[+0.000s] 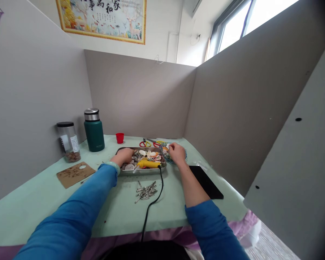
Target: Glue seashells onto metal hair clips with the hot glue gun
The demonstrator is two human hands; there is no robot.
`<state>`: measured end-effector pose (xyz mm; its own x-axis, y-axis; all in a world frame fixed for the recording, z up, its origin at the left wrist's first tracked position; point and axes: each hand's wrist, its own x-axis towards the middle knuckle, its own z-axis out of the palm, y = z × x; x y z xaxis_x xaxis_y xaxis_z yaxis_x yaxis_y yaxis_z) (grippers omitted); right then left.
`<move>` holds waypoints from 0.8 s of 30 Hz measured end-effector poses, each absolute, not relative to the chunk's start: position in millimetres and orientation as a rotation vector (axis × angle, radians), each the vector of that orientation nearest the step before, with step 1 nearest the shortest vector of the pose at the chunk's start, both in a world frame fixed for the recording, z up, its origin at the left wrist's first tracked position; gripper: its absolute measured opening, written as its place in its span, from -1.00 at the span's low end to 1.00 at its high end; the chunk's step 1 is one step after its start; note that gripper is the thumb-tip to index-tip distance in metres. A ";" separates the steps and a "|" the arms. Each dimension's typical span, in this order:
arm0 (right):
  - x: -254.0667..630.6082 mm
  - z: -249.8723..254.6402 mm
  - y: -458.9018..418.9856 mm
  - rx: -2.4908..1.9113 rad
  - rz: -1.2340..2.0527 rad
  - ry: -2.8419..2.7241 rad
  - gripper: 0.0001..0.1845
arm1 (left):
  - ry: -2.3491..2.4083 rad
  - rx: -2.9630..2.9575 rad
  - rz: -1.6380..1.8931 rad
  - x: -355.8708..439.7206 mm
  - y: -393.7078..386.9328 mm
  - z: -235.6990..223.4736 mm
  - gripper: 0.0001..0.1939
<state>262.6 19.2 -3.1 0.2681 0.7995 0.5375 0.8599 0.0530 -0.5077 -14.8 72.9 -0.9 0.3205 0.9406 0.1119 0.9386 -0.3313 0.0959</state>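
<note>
My left hand (125,155) reaches over the left end of a metal tray (141,172) of shells, its fingers curled together at the tray's contents. Whatever it may hold is hidden. Shells (148,154) of several pale and orange tones fill the tray. Across the tray's front right lies a yellow hot glue gun (148,164), its nozzle pointing left. My right hand (177,153) is raised just over a glass bowl (186,155) of small colourful pieces, right of the tray. Its fingers are bent into a pinch, and I cannot see what is between them.
A black cord (151,206) runs from the glue gun to the front edge. Small metal clips (146,191) lie in a pile. At left stand a green flask (94,133), a jar (69,142) and brown cardboard (75,175). Behind are a red cup (120,138) and pliers (144,143); a black pad (206,182) lies right.
</note>
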 end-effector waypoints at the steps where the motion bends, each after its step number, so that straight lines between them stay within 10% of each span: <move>1: 262.4 -3.4 19.3 -1.737 -0.093 -1.528 -0.74 | 1.787 2.544 0.213 -13.8 71.9 -0.5 -0.67; 24: 247.4 0.7 5.4 -1.249 0.170 -1.916 -0.73 | 1.204 1.409 0.902 -32.9 21.4 9.7 -0.70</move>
<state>247.4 5.4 0.7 -0.1687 0.8113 0.5598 0.7001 0.4984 -0.5113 -32.9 21.4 9.7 0.2163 0.9734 -0.0757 0.2013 0.0315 0.9790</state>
